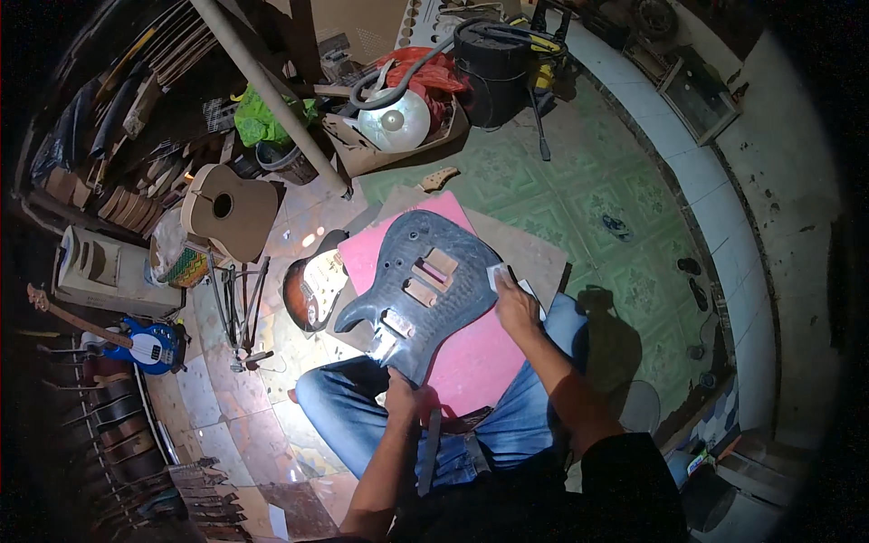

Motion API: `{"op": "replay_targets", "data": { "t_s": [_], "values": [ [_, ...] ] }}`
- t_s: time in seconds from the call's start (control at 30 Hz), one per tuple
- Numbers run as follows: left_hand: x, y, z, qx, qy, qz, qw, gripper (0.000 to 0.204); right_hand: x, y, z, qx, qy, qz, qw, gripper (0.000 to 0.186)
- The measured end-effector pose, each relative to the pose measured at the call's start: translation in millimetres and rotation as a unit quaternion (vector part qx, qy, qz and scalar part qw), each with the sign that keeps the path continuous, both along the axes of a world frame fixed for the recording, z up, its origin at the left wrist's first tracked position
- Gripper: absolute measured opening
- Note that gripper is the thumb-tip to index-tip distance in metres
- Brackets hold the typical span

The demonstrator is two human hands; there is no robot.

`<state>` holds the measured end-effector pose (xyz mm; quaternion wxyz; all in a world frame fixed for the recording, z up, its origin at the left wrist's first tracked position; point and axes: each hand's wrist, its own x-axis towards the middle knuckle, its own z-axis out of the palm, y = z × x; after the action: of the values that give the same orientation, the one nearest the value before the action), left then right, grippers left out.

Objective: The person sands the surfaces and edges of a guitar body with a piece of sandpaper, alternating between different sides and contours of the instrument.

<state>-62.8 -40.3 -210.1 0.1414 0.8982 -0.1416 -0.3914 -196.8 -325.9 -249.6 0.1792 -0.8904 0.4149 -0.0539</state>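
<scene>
A dark grey electric guitar body [444,299], with several routed cavities showing bare wood, lies tilted over my lap on a pink board [475,366]. My left hand [400,395] is closed round its near end, beside the neck pocket. At the body's right edge, my right hand [517,306] is closed on a small pale flat piece [497,275], pressing it to the edge; its exact kind is unclear. Another whitish flat thing [532,297] shows just past that hand. Part of my right fingers is hidden.
A sunburst guitar body [297,297] lies left of the board, near a metal stand [240,312]. Farther left are an acoustic guitar body [244,213] and a blue bass [152,347]. Beyond stand a cardboard box [362,158] and black bucket [489,77]. Sandals [615,226] lie right.
</scene>
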Motion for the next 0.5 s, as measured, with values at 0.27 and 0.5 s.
{"op": "replay_targets", "data": {
  "t_s": [0.27, 0.5],
  "values": [
    [1.2, 14.4, -25.6, -0.041, -0.015, -0.006, 0.999, 0.1, 18.1, -11.2, 32.6, 0.012, 0.022, 0.026, 0.999, 0.054],
    [-0.5, 10.0, -28.1, -0.04, -0.017, -0.008, 0.999, 0.102, 30.3, -33.8, 21.4, -0.01, -0.02, 0.042, 0.999, 0.051]
  ]
}}
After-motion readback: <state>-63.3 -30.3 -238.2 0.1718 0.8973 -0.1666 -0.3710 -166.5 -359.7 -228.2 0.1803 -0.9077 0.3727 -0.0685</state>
